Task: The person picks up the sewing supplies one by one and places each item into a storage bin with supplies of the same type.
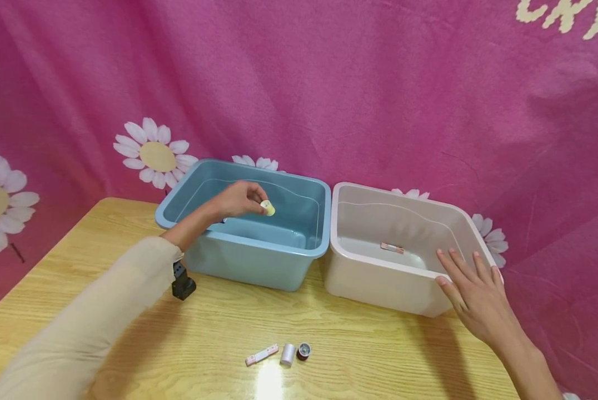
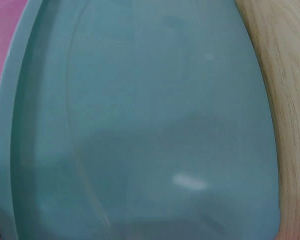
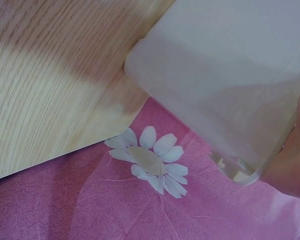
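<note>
My left hand (image 1: 240, 200) pinches a small yellow and white spool (image 1: 268, 208) between thumb and fingers, above the inside of the blue bin (image 1: 259, 280). The spool is out of sight in the left wrist view, where the blue bin (image 2: 155, 100) fills most of the picture. Over the front right rim of the pale bin (image 1: 379, 283), my right hand (image 1: 479, 297) has its fingers spread and relaxed, holding nothing. The right wrist view shows part of that hand (image 3: 292, 165) at the rim of the pale bin (image 3: 210, 75).
A pink and white strip (image 1: 392, 248) lies in the pale bin. Near the front of the wooden table (image 1: 219, 322) are another strip (image 1: 262, 354), a silvery white cylinder (image 1: 288, 354) and a dark spool (image 1: 304, 351). A pink flowered cloth (image 1: 329, 89) hangs behind.
</note>
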{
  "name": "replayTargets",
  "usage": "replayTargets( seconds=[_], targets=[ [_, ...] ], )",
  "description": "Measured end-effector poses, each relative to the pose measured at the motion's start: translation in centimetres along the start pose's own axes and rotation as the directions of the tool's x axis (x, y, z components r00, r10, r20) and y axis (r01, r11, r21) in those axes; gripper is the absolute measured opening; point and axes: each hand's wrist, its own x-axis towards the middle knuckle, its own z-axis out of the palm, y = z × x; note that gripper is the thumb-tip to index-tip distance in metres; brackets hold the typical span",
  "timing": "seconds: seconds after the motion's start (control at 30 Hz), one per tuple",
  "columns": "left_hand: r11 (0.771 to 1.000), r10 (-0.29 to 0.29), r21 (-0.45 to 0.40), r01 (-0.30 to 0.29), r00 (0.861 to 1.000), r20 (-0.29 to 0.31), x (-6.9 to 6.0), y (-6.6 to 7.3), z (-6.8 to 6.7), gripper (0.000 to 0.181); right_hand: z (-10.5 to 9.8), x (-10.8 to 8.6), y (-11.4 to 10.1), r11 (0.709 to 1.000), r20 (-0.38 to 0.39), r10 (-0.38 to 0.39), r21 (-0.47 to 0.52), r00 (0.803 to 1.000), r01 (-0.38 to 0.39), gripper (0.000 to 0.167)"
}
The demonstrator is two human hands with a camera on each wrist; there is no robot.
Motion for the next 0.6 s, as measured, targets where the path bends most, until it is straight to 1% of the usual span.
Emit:
replayTargets(
  seconds=[0.1,0.17,0.3,0.4,0.6],
  targets=[
    [1.0,0.0,0.016,0.0,1.0,-0.001,0.4,-0.2,0.1,0.021,-0.07,-0.06,-0.02,1.0,0.004,0.006,-0.001,1.0,-0.006,0.054],
    [0.999,-0.008,0.043,0.008,1.0,-0.003,0.57,-0.37,0.1,0.021,-0.08,-0.03,-0.08,1.0,0.008,0.008,0.0,1.0,-0.008,0.054],
    [0.994,-0.044,0.098,0.043,0.999,0.005,0.7,-0.56,0.09,0.02,-0.1,0.01,-0.15,1.0,0.01,0.012,0.001,1.0,-0.012,0.054],
    [0.99,-0.072,0.12,0.07,0.997,0.012,0.7,-0.64,0.11,0.019,-0.1,0.07,-0.2,1.0,0.01,0.012,0.004,1.0,-0.012,0.054],
    [0.984,-0.081,0.158,0.075,0.996,0.032,0.73,-0.65,0.31,0.017,-0.12,0.0,-0.17,1.0,0.01,0.013,0.008,1.0,-0.014,0.054]
  ],
)
